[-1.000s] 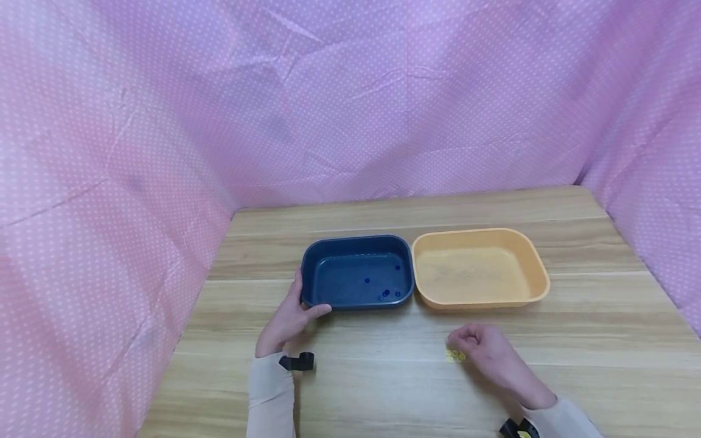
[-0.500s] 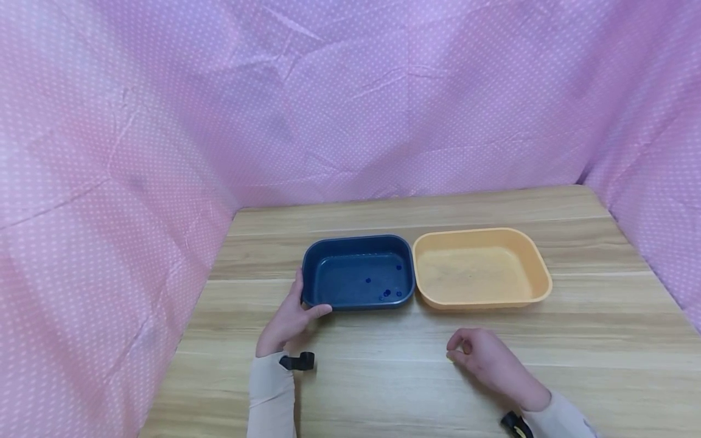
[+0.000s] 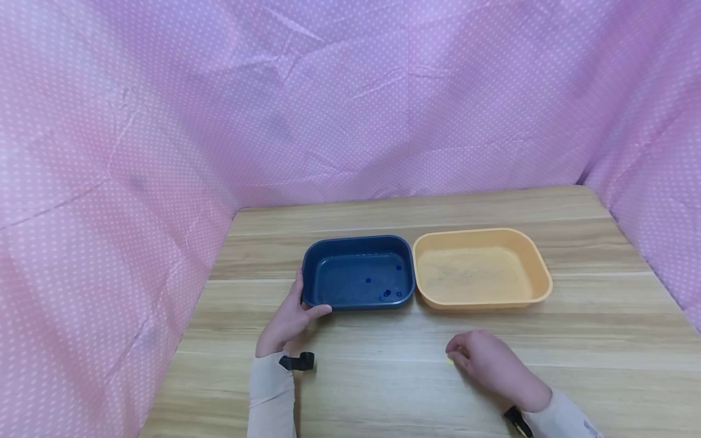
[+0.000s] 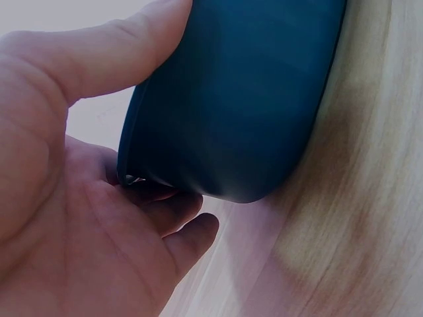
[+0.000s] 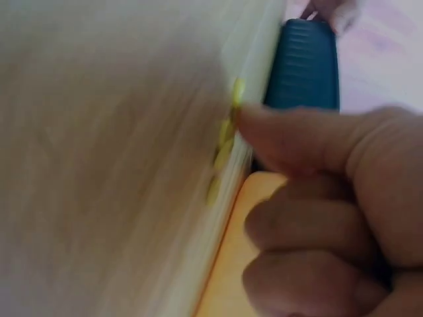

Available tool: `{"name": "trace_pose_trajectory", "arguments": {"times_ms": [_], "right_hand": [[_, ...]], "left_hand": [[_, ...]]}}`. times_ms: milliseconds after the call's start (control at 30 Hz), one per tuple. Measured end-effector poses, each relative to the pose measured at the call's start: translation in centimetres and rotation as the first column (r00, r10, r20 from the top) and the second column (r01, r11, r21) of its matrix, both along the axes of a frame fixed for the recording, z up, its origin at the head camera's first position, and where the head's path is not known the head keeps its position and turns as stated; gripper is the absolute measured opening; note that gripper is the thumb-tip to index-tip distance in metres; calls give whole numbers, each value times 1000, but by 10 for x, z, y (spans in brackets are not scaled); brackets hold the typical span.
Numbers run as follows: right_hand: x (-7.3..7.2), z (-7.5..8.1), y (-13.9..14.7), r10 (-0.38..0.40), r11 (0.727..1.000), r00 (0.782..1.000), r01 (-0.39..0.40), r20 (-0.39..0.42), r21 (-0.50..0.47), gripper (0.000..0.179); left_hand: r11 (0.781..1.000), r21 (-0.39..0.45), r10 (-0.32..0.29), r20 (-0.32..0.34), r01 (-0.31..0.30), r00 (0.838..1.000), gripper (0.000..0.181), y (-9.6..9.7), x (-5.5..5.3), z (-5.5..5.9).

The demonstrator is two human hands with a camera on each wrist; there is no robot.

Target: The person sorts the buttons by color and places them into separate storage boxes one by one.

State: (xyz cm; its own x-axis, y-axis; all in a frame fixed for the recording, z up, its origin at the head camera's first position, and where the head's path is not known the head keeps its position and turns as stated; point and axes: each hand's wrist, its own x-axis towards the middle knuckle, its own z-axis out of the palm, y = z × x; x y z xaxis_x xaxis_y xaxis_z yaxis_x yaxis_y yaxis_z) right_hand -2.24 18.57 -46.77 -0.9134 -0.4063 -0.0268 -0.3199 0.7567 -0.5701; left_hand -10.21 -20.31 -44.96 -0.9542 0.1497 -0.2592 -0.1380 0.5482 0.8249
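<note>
My left hand (image 3: 286,320) grips the near left corner of a dark blue plastic tub (image 3: 350,292), thumb over the front wall and fingers along the left side. In the left wrist view the thumb (image 4: 125,53) lies against the blue wall (image 4: 231,99). Several tiny dark blue pieces (image 3: 387,293) lie in the tub, mostly at its right end. My right hand (image 3: 490,364) is low over the table, thumb and index finger close together at several small yellow pieces (image 5: 223,155). Its other fingers are curled in. I cannot tell whether a piece is pinched.
A light orange tub (image 3: 476,303) stands right beside the blue one, nothing visible inside it. Both are on a wood-grain table (image 3: 372,389). Pink dotted cloth (image 3: 350,121) hangs behind the table and at both sides.
My right hand has shifted slightly, its thumb and index finger now over the yellow pieces, which showed openly a second ago and are now mostly covered. The left hand and both tubs look nearly unchanged.
</note>
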Motion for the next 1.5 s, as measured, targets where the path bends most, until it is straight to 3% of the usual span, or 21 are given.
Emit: {"name": "trace_pose_trajectory", "arguments": {"times_ms": [200, 433, 600, 900, 1067, 1300, 1500], "right_hand": [[0, 3, 1, 124, 992, 981, -116, -148, 58, 9], [-3, 3, 5, 229, 972, 956, -215, -184, 93, 27], [-6, 1, 8, 266, 963, 944, -250, -197, 103, 31], [-7, -2, 6, 271, 958, 936, -238, -225, 161, 25], [-2, -4, -3, 281, 941, 902, -191, -328, 280, 19], [6, -6, -9, 323, 912, 833, -148, -449, 382, 21], [7, -6, -9, 318, 915, 834, -144, -451, 377, 21]], "left_hand": [[1000, 13, 9, 5, -9, 1000, 113, 0, 0, -1], [1000, -1, -4, -6, 4, 1000, 113, 1, -1, 0], [1000, -4, 0, -4, 0, 1000, 113, 2, -1, 1], [999, 34, 1, 5, -1, 1000, 114, 1, -1, 0], [1000, 29, 5, 10, -5, 1000, 114, 0, 0, 0], [999, 32, 16, 21, -16, 1000, 113, 0, 1, 1], [1000, 11, 12, 18, -12, 1000, 114, 1, 2, 1]]}}
